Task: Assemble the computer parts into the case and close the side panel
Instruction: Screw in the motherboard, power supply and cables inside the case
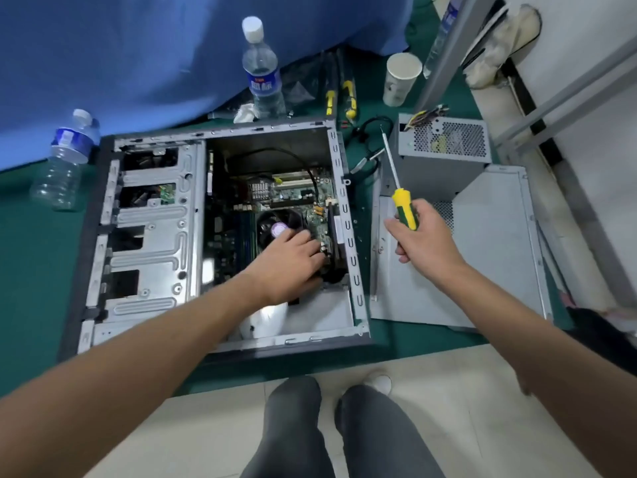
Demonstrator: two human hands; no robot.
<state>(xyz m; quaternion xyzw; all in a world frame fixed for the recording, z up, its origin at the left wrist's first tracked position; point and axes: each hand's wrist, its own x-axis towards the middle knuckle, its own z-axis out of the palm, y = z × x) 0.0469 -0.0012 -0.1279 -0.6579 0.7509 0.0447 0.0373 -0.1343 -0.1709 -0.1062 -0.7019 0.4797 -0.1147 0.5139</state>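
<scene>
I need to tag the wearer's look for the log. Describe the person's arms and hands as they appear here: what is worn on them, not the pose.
Both forearms are bare up to the frame's edge: no sleeves in view. The left hand and right hand wear no gloves, and no watch, ring or wristband shows. Lower down, dark grey trousers and a light shoe.

The open computer case [220,232] lies on its side on a green mat [34,270]. The left hand [293,260] rests inside on the fan [275,229]. The right hand [424,232] grips a yellow-handled screwdriver [401,198] above the side panel [458,257].
</scene>
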